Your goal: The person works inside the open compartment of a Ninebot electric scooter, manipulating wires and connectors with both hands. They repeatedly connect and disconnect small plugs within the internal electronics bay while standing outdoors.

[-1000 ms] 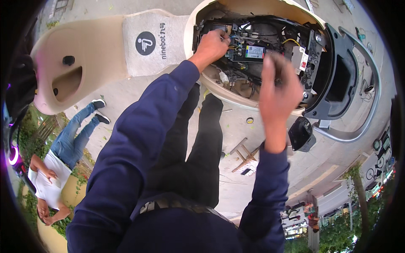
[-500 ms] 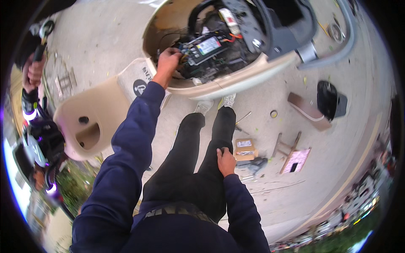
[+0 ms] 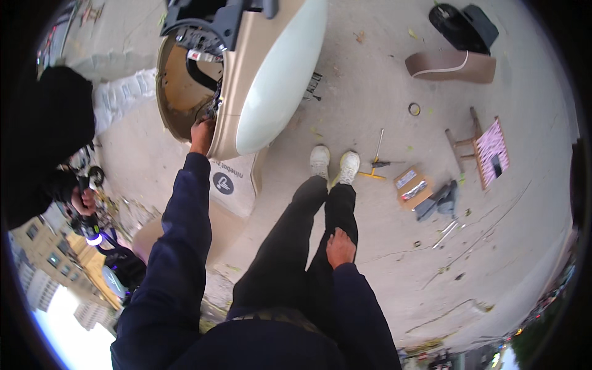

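A beige scooter body (image 3: pixel 237 77) with a pale curved side panel (image 3: pixel 283 80) stands at the far side, its top compartment uncovered. My left hand (image 3: pixel 202 132) reaches into that compartment at its near edge, beside dark wiring and parts. Its fingers look curled, but their tips are hidden, so I cannot make out what they hold. Inside the opening, a thick black curved tube (image 3: pixel 200 73) shows. My right hand (image 3: pixel 341 248) lies on my right thigh, fingers loosely stretched out, holding nothing.
At left another person's hand (image 3: pixel 84 201) grips a handlebar. On the ground to the right are a T-handled tool (image 3: pixel 372 175), an open cardboard box (image 3: pixel 414 188), a tape roll (image 3: pixel 414 109), a small stool (image 3: pixel 491 153) with a phone-like black object, and a brown panel (image 3: pixel 453 66).
The view has swung, so the scooter body sits further up and left. The black box with a label inside it is out of sight. My left hand stays in the compartment; my right stays on my thigh.
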The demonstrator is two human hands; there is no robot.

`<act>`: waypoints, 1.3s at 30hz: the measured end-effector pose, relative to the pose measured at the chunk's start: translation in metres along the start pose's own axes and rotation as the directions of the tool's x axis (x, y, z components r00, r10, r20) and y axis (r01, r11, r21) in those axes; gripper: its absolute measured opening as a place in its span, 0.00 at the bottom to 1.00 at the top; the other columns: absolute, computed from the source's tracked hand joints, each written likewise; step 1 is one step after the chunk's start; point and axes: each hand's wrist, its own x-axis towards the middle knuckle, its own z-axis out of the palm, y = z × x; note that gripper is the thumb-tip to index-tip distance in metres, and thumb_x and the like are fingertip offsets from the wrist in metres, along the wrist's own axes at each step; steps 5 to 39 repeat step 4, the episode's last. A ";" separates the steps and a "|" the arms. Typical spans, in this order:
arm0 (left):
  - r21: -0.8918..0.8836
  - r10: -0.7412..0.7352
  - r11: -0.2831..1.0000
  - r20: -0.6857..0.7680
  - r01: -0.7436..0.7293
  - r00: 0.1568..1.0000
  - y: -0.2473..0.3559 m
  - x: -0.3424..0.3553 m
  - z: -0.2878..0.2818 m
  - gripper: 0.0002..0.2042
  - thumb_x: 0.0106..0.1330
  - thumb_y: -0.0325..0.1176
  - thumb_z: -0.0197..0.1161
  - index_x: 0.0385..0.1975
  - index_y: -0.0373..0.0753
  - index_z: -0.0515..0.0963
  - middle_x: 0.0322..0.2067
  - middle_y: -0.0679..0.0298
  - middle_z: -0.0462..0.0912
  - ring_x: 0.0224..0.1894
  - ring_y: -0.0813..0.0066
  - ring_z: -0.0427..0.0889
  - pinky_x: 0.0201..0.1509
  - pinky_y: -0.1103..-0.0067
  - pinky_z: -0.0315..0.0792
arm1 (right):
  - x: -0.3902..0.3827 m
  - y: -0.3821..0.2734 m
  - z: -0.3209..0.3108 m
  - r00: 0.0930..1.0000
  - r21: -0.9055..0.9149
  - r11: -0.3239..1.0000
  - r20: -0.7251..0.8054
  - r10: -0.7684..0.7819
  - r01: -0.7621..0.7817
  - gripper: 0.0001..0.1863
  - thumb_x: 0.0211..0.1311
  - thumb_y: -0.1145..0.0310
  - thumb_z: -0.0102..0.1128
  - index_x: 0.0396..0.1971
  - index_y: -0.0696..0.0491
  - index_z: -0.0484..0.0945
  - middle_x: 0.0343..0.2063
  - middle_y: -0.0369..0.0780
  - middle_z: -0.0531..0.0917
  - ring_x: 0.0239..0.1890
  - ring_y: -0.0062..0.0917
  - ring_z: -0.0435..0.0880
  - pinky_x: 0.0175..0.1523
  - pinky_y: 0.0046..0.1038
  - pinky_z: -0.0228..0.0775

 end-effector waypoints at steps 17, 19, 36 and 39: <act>-0.056 -0.256 0.964 0.080 0.260 0.963 -0.040 0.042 -0.028 0.23 0.62 0.37 0.65 0.56 0.37 0.77 0.44 0.59 0.85 0.41 0.72 0.82 0.45 0.77 0.74 | -0.021 0.022 0.052 0.997 0.017 0.998 0.053 0.061 -0.062 0.11 0.61 0.64 0.58 0.40 0.52 0.72 0.32 0.40 0.81 0.36 0.38 0.83 0.37 0.40 0.78; -0.056 -0.256 0.964 0.080 0.260 0.963 -0.040 0.042 -0.028 0.23 0.62 0.37 0.65 0.56 0.37 0.77 0.44 0.59 0.85 0.41 0.72 0.82 0.45 0.77 0.74 | -0.021 0.022 0.052 0.997 0.017 0.998 0.053 0.061 -0.062 0.11 0.61 0.64 0.58 0.40 0.52 0.72 0.32 0.40 0.81 0.36 0.38 0.83 0.37 0.40 0.78; -0.056 -0.256 0.964 0.080 0.260 0.963 -0.040 0.042 -0.028 0.23 0.62 0.37 0.65 0.56 0.37 0.77 0.44 0.59 0.85 0.41 0.72 0.82 0.45 0.77 0.74 | -0.021 0.022 0.052 0.997 0.017 0.998 0.053 0.061 -0.062 0.11 0.61 0.64 0.58 0.40 0.52 0.72 0.32 0.40 0.81 0.36 0.38 0.83 0.37 0.40 0.78; -0.056 -0.256 0.964 0.080 0.260 0.963 -0.040 0.042 -0.028 0.23 0.62 0.37 0.65 0.56 0.37 0.77 0.44 0.59 0.85 0.41 0.72 0.82 0.45 0.77 0.74 | -0.021 0.022 0.052 0.997 0.017 0.998 0.053 0.061 -0.062 0.11 0.61 0.64 0.58 0.40 0.52 0.72 0.32 0.40 0.81 0.36 0.38 0.83 0.37 0.40 0.78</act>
